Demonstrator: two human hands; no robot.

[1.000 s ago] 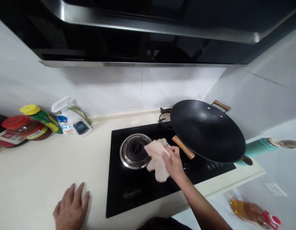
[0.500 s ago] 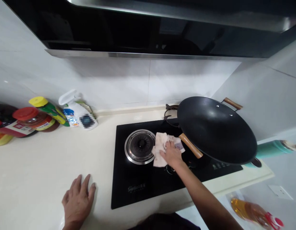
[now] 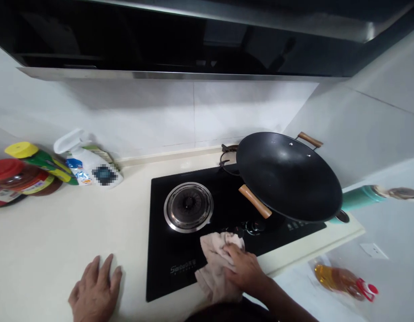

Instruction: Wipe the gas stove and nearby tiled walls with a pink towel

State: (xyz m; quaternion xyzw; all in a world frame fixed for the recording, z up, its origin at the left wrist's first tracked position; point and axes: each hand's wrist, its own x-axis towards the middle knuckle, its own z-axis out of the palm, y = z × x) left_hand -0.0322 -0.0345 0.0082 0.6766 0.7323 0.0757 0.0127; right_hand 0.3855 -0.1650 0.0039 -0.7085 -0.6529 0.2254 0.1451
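Head view: about the hob (image 3: 178,248), the wok (image 3: 289,179) lies at two o'clock; crumpled cloth (image 3: 215,257) at six, gripped by the right hand (image 3: 243,268), seemingly mid-wipe; left hand (image 3: 96,288) spread at eight. Next stroke likely calls for care round the knob (image 3: 258,226).

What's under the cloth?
Black cooktop and pale counter show around the cloth, which overlaps the cooktop's front edge; the surface directly beneath is hidden by the cloth and right hand.
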